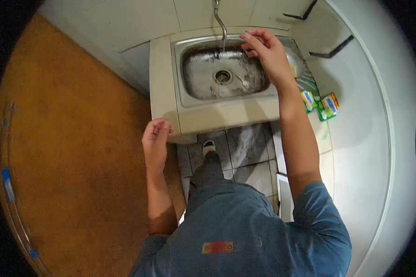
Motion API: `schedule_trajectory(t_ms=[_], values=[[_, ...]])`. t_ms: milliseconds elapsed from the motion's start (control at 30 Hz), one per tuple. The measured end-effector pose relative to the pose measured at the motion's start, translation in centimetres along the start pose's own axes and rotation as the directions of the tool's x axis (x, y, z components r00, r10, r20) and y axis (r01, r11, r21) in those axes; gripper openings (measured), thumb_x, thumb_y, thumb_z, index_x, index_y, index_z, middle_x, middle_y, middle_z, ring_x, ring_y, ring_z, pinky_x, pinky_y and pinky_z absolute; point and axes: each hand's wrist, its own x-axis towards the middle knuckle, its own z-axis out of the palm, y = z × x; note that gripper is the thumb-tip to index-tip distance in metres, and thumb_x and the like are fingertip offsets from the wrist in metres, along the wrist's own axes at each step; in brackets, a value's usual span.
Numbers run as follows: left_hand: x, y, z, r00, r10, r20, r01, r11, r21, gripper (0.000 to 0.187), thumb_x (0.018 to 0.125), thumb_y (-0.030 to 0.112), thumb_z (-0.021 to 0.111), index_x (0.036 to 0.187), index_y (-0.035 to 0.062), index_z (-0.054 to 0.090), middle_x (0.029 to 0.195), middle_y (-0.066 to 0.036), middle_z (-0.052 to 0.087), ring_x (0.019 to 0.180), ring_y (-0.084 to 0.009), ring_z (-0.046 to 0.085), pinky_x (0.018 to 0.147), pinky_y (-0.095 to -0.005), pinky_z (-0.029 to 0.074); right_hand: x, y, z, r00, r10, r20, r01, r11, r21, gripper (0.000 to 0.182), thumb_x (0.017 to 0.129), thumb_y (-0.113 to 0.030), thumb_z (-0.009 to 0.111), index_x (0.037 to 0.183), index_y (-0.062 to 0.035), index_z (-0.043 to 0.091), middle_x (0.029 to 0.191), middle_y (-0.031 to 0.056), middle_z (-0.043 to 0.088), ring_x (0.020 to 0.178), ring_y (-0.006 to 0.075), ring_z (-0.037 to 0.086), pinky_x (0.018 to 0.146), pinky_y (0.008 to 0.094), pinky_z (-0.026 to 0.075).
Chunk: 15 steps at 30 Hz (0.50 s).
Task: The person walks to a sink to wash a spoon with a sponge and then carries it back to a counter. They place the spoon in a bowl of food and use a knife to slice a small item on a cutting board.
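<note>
My right hand [266,48] is raised over the far right part of the steel sink [182,99], its fingers loosely bent and apart, with nothing seen in them. Beside it, the curved metal tap [220,22] lets a thin stream of water fall into the basin. A pale spoon-like utensil [243,82] lies in the basin, right of the drain [223,76]. My left hand [156,137] hovers by the counter's near left corner, fingers loosely curled, holding nothing that I can see.
Green and yellow packets [328,106] lie on the counter to the right. Black handles [333,48] stick out of the white panel beyond them. A brown surface [78,152] fills the left side. Grey floor tiles [249,143] show below the sink.
</note>
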Motion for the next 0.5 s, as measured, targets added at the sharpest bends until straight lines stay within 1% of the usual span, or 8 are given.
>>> schedule_trajectory(t_ms=[67,133,267,333,367,400,467,500], values=[[4.5,-1.0,0.2,1.000,0.018,0.002,-0.018,0.999,0.046,0.015,0.092,0.016,0.060,0.101,0.0033,0.061,0.086,-0.002,0.061,0.079,-0.0115,0.057,0.073,-0.0262,0.044,5.9,1.3,1.7,1.000,-0.009,-0.020,0.008,1.000,-0.030,0.035,0.085,-0.028,0.069,0.107,-0.0020,0.060,0.089,0.0037,0.065,0.079,0.0099,0.060,0.066,0.0250,0.047],[8.0,-0.8,0.5,1.000,0.009,0.027,-0.010,0.998,0.056,0.016,0.092,0.016,0.060,0.102,0.0038,0.061,0.086,-0.003,0.062,0.079,-0.0116,0.057,0.073,-0.0265,0.044,11.7,2.2,3.3,0.996,-0.041,0.075,0.052,0.988,-0.146,0.035,0.088,-0.029,0.067,0.109,-0.0031,0.059,0.096,0.0032,0.065,0.089,0.0120,0.061,0.076,0.0262,0.047],[13.8,-1.0,-0.1,0.996,-0.075,0.051,0.072,0.996,0.052,0.015,0.092,0.009,0.060,0.103,0.0006,0.059,0.088,-0.002,0.059,0.082,-0.0104,0.056,0.077,-0.0247,0.045,21.6,7.0,5.5,0.999,0.002,0.052,0.001,0.998,-0.061,0.035,0.087,-0.033,0.066,0.104,-0.0028,0.059,0.090,0.0030,0.063,0.082,0.0127,0.060,0.072,0.0272,0.046],[15.8,-1.1,-0.1,0.995,-0.099,0.013,0.098,0.993,0.073,0.016,0.092,0.010,0.061,0.104,0.0003,0.059,0.088,-0.003,0.060,0.082,-0.0105,0.056,0.077,-0.0250,0.045,25.0,7.6,5.6,0.981,0.171,0.086,-0.155,0.973,-0.171,0.042,0.088,-0.031,0.066,0.116,-0.0029,0.053,0.102,0.0074,0.059,0.096,0.0185,0.056,0.085,0.0343,0.047],[16.5,-1.1,-0.1,0.994,-0.113,0.011,0.112,0.991,0.076,0.016,0.092,0.010,0.061,0.104,0.0003,0.059,0.088,-0.003,0.060,0.082,-0.0105,0.056,0.077,-0.0250,0.045,26.0,8.0,5.7,0.987,0.151,0.053,-0.139,0.973,-0.183,0.038,0.088,-0.029,0.065,0.112,-0.0019,0.054,0.099,0.0086,0.059,0.091,0.0174,0.056,0.081,0.0329,0.048],[17.2,-1.1,-0.1,0.993,-0.121,0.003,0.120,0.989,0.084,0.016,0.092,0.011,0.061,0.104,0.0004,0.059,0.087,-0.003,0.060,0.082,-0.0105,0.056,0.076,-0.0251,0.045,26.9,8.9,5.5,0.985,0.166,0.052,-0.154,0.971,-0.182,0.038,0.088,-0.029,0.065,0.112,-0.0019,0.054,0.099,0.0086,0.059,0.091,0.0174,0.056,0.081,0.0329,0.048],[18.1,-1.3,0.1,0.990,-0.141,-0.009,0.141,0.986,0.095,0.016,0.092,0.011,0.061,0.103,0.0004,0.059,0.087,-0.003,0.060,0.081,-0.0106,0.056,0.076,-0.0251,0.045,28.5,10.4,4.9,0.991,0.109,-0.080,-0.119,0.982,-0.144,0.035,0.087,-0.029,0.065,0.106,-0.0002,0.056,0.096,0.0087,0.058,0.085,0.0171,0.055,0.076,0.0317,0.047],[18.7,-1.6,0.3,0.990,-0.143,-0.008,0.143,0.984,0.104,0.015,0.092,0.011,0.061,0.103,0.0005,0.059,0.086,-0.002,0.060,0.080,-0.0106,0.056,0.076,-0.0249,0.045,28.5,9.7,4.5,0.981,0.162,-0.102,-0.177,0.971,-0.161,0.039,0.087,-0.033,0.065,0.104,0.0011,0.055,0.094,0.0091,0.059,0.086,0.0179,0.055,0.077,0.0315,0.047]])
